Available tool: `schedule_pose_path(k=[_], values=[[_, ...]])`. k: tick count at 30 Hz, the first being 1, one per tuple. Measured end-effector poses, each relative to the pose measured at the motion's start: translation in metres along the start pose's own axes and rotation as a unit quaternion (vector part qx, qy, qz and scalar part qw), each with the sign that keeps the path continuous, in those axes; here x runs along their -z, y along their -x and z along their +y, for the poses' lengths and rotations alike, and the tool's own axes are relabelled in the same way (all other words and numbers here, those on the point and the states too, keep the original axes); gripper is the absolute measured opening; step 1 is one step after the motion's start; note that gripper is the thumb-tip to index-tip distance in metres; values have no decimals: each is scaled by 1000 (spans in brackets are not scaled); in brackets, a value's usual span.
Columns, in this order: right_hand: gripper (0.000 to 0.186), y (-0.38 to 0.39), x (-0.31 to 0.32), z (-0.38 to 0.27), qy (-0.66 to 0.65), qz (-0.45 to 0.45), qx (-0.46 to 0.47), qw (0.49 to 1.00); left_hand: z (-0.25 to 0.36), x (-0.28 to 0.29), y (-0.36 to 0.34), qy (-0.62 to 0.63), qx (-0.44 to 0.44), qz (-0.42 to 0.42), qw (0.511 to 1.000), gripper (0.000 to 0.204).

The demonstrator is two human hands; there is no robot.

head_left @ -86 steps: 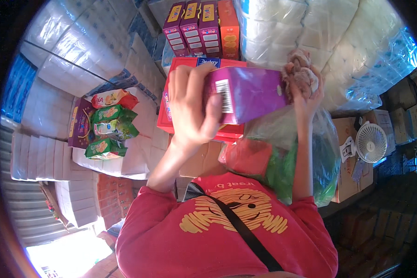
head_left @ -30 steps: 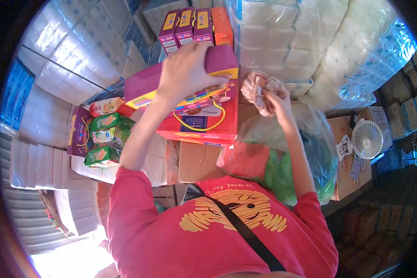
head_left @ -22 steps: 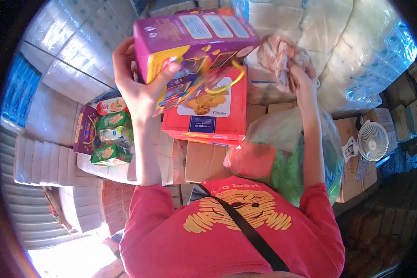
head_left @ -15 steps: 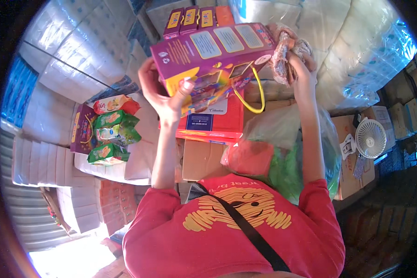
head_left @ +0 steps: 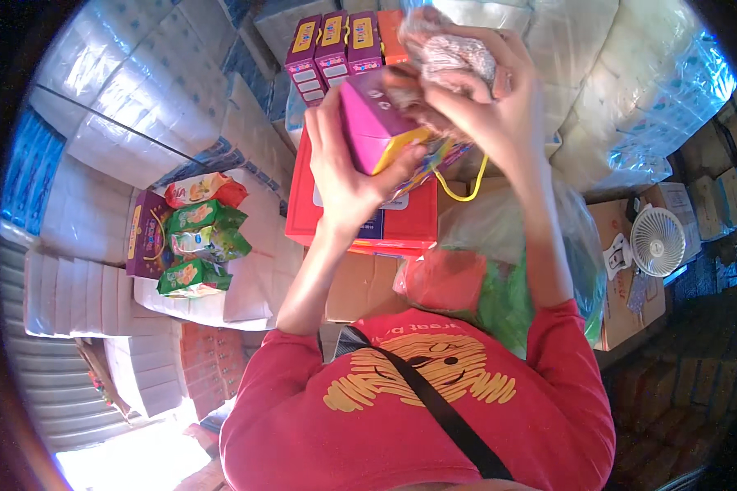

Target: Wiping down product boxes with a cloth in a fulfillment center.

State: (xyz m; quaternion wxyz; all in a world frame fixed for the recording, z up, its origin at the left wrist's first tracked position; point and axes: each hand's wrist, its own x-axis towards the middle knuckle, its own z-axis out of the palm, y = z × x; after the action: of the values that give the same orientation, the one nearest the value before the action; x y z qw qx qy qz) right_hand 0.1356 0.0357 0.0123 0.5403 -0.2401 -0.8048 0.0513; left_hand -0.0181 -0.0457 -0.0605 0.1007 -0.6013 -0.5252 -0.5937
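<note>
My left hand [head_left: 348, 176] is closed around the lower left end of a purple gift box [head_left: 370, 119], which has a yellow-trimmed colourful face and a yellow cord handle [head_left: 477, 182]. The box is tilted in the air over a flat red box [head_left: 301, 196]. In my right hand [head_left: 499, 98] a bunched pinkish-brown cloth [head_left: 458, 61] is gripped, and it lies against the upper side of the purple box. The cloth and hand hide much of that side. Part of the cloth is smeared by motion.
Several purple boxes [head_left: 332, 45] stand beyond, beside an orange one [head_left: 391, 37]. Green snack packs [head_left: 195, 274] lie at left on white packages. A clear plastic bag [head_left: 499, 225] with red and green contents sits near my right forearm. A white fan [head_left: 657, 241] stands at right.
My right hand has brought the cloth leftward, from the box's right end onto its upper side. The purple box has turned, with its left end now toward me, and my left hand has shifted right.
</note>
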Motion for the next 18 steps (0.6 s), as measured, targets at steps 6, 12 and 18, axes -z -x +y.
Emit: schedule_pose_path(k=[6,12,18], values=[[53,1,2,-46,-132,21,87,987,-5,-7,11,-15,-58,-36,998,73],[51,20,2,76,-57,83,-137,985,0,1,10,79,5,2,997,92],[48,11,1,2,-68,77,-5,995,23,-7,2,-54,-57,-17,997,89]])
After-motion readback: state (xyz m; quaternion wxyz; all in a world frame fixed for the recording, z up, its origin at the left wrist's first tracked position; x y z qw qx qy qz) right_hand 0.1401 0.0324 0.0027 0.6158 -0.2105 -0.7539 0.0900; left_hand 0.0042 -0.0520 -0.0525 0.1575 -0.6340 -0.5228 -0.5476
